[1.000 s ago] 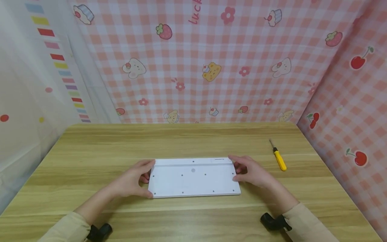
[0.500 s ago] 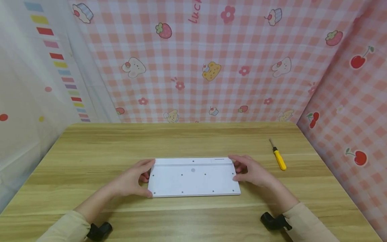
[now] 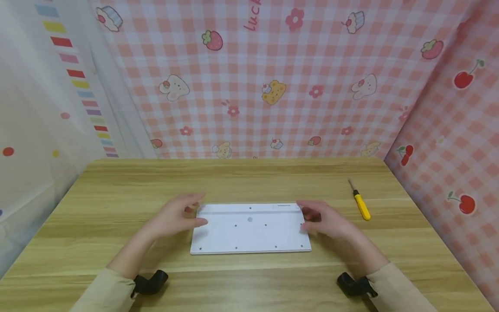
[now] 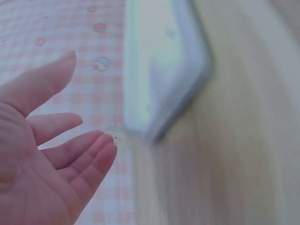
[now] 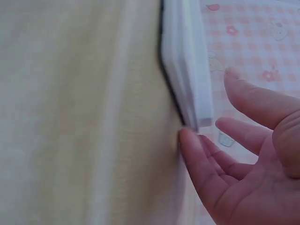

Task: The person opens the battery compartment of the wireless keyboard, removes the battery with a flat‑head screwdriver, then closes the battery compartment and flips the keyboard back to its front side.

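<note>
A white keyboard (image 3: 249,236) lies face down on the table, its flat underside dotted with several small dark screw spots. My left hand (image 3: 175,219) hovers over its left end, thumb and fingers spread. In the left wrist view a gap separates the left hand (image 4: 56,154) from the blurred keyboard (image 4: 140,65). At the other end is my right hand (image 3: 327,221), fingers loosely bent. The right wrist view shows a fingertip of the right hand (image 5: 248,150) at the lower corner of the keyboard (image 5: 187,61), while the thumb stands apart from it.
A screwdriver (image 3: 361,204) with a yellow handle lies to the right of the keyboard, its tip pointing away. The wooden table (image 3: 249,182) ends at a checked pink cloth (image 3: 249,121) behind it, and similar cloth hangs on the right.
My left hand has let go of the keyboard's left edge, moving up and slightly right over its end. The right hand's thumb and fingers have loosened slightly. The keyboard stays in place.
</note>
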`<action>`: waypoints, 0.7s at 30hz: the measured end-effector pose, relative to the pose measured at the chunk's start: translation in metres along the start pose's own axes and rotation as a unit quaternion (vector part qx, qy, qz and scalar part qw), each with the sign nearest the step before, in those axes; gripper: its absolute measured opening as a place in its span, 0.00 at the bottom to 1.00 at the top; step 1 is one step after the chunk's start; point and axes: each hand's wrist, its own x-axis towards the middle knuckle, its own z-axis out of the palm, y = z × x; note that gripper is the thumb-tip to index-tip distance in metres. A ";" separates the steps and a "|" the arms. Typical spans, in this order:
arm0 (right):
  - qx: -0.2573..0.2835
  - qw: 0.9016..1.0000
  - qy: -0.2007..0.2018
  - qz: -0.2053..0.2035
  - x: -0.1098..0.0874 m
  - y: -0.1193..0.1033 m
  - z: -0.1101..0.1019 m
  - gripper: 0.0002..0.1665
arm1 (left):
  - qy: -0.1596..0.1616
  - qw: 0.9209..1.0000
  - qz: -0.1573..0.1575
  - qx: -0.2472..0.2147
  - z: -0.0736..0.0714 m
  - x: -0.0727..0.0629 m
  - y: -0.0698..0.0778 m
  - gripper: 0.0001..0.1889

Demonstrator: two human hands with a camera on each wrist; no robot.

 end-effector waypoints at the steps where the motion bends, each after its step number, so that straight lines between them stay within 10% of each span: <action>1: -0.003 1.000 0.003 -0.007 0.000 -0.001 -0.001 0.38 | 0.005 1.000 0.001 -0.007 0.000 0.003 0.002 0.38; 21: -0.026 0.997 0.074 -0.012 0.029 -0.012 0.006 0.16 | 0.038 0.994 0.080 -0.069 0.040 0.054 0.016 0.31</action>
